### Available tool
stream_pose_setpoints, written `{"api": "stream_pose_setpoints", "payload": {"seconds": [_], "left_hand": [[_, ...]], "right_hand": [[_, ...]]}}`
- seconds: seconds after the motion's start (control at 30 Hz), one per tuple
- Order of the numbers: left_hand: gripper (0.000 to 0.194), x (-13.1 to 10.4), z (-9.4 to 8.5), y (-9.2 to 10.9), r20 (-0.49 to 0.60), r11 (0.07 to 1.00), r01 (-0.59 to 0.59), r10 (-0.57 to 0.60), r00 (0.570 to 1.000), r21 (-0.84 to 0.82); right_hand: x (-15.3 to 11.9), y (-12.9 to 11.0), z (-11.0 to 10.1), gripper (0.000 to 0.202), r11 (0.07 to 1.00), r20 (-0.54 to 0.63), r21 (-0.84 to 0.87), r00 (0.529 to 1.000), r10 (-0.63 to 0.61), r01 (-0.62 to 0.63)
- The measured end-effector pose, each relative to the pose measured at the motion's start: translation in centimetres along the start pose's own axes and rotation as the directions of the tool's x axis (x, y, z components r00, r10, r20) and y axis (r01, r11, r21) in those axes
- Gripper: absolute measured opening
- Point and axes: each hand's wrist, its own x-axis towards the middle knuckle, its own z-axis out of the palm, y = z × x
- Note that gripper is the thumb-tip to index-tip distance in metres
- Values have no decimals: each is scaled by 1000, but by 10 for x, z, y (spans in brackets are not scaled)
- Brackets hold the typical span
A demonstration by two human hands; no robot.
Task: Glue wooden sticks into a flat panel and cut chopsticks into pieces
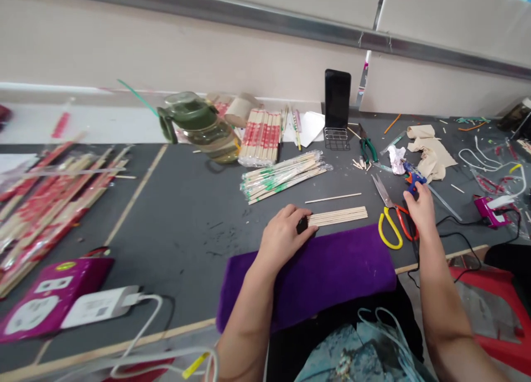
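Observation:
My left hand (284, 235) rests at the left end of a flat row of pale wooden sticks (340, 216), with its fingers closed around that end and a small black piece by the thumb. Just above the row lies a single stick (334, 198). On the right, my right hand (420, 205) grips the blue glue gun (415, 178). Beside that hand are scissors (390, 213) with yellow and red handles, blades spread. A purple cloth (332, 268) lies along the table edge under my left forearm.
Packed sticks (284, 177) and a red-marked bundle (260, 137) lie behind. A jug (203, 127), a phone (337, 99) on a wire stand and green pliers (366, 145) stand or lie farther back. Purple power strips (62, 293) and cables sit at both sides.

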Motion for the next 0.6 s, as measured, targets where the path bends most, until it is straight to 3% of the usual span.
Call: {"api": "stream_pose_setpoints", "payload": {"seconds": [0.03, 0.07, 0.13, 0.2, 0.27, 0.43, 0.6], "left_hand": [[30, 0, 0, 0, -4, 1000, 4, -4, 1000, -3], [32, -1, 0, 1, -8, 1000, 6, -6, 1000, -6], [34, -2, 0, 1, -15, 1000, 3, -3, 1000, -11], [32, -3, 0, 2, -13, 1000, -6, 6, 1000, -11], [28, -3, 0, 2, -7, 1000, -18, 18, 1000, -10], [26, -1, 2, 2, -6, 999, -42, 42, 999, -5], [25, -1, 1, 2, 6, 999, -52, 52, 999, -13]], "right_hand": [[-9, -11, 2, 39, 986, -2, -124, 993, -114, 113], [-19, -23, 5, 41, 955, 78, -185, 973, -219, 230], [-39, -48, 18, 41, 881, 359, -178, 862, -357, 439], [-54, -69, 35, 43, 820, 585, -132, 712, -388, 556], [-63, -80, 51, 47, 787, 678, -151, 642, -358, 598], [-62, -77, 72, 43, 765, 738, -204, 609, -289, 610], [-59, -70, 77, 27, 780, 725, -198, 624, -290, 593]]}}
